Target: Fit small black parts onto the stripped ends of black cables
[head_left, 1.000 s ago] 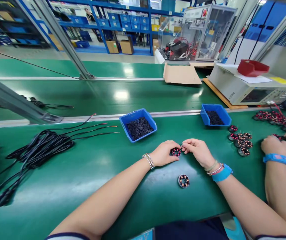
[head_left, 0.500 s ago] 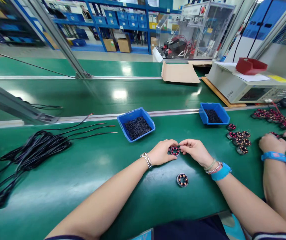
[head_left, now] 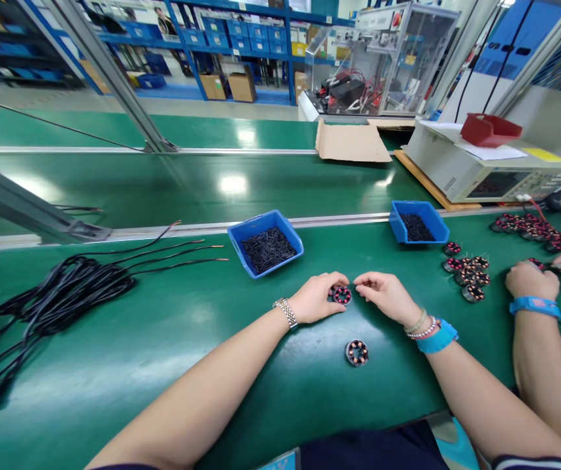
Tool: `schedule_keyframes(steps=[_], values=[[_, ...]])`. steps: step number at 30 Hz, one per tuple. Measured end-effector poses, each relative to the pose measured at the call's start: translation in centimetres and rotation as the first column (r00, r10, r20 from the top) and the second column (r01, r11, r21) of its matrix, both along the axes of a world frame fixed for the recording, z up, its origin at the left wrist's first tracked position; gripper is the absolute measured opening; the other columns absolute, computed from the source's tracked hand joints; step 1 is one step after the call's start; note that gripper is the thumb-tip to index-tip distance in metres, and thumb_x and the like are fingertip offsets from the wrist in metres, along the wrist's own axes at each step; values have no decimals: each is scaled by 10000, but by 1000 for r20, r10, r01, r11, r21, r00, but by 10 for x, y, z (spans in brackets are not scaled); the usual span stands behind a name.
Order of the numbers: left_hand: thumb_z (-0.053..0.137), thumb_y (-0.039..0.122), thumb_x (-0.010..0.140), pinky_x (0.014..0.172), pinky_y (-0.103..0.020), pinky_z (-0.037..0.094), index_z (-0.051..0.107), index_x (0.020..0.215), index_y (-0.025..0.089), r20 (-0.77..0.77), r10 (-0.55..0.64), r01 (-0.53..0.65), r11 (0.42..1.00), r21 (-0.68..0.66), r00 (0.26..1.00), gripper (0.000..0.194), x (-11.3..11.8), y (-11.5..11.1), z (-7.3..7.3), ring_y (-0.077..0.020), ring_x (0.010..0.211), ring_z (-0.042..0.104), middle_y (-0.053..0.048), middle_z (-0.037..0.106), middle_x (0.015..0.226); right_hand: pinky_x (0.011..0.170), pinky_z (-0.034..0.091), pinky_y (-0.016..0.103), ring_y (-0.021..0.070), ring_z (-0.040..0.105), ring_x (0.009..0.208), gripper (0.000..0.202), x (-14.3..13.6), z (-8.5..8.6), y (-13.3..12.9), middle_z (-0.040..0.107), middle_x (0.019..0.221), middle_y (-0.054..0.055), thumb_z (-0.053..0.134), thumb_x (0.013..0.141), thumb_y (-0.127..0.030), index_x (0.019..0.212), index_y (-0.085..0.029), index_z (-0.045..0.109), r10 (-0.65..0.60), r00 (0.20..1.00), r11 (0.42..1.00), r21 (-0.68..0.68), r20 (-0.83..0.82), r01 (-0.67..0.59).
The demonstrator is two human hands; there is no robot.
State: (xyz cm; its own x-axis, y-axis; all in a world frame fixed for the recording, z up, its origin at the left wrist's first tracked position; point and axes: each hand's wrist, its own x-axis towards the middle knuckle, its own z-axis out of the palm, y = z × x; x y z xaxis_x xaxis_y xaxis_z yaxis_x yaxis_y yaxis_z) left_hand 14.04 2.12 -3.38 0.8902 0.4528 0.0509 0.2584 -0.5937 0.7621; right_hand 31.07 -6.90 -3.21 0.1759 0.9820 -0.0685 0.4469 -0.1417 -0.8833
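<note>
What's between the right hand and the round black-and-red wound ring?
Nothing visible: a narrow gap separates the right hand from the ring, which the left hand holds. Anything finer is too small to tell.

Elec. assembly wkshop: green bench (head_left: 211, 303) w/ cable bundle (head_left: 72, 287), parts bins (head_left: 439, 230) nr far edge, test instr. (head_left: 493, 176), blue racking (head_left: 288, 59) behind.

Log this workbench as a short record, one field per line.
Left hand: holds a red-wound coil ring
Right hand: pinched just right of that ring; too small to tell whether it holds anything
Nearer the person: copper-wound ring on the green table
Beyond the hands: left blue bin and right blue bin, both with short black pieces
Left side: bundled black cables
Right side: co-worker's hand beside a coil cluster
</note>
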Motion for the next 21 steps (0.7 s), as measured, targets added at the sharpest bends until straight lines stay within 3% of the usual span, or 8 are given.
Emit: schedule_keyframes(steps=[6,15,21], values=[[697,257,624,773,-299,448,520,1014,198,0,6,-6,1000,-6,1000,433,1,0,-1,-162,843,566,-34,609,956,656,427,275,151,565,699,149,1,2,-1,652,788,38,514,752,-226,800,-187,649,68,951,989,106,301,-104],[696,260,624,773,-301,442,521,1014,191,5,1,-1,1000,-1,1000,433,0,0,0,-165,846,564,-40,613,959,628,437,265,144,569,660,177,2,-1,-3,654,774,39,513,749,-232,857,-178,643,50,953,991,101,300,-84],[693,254,627,777,-298,442,526,1000,204,-12,10,-10,1000,1,1000,411,0,-1,2,-168,857,566,-25,613,949,661,429,274,154,571,714,162,0,4,-1,657,800,35,504,757,-210,812,-197,655,104,942,981,121,319,-149]])
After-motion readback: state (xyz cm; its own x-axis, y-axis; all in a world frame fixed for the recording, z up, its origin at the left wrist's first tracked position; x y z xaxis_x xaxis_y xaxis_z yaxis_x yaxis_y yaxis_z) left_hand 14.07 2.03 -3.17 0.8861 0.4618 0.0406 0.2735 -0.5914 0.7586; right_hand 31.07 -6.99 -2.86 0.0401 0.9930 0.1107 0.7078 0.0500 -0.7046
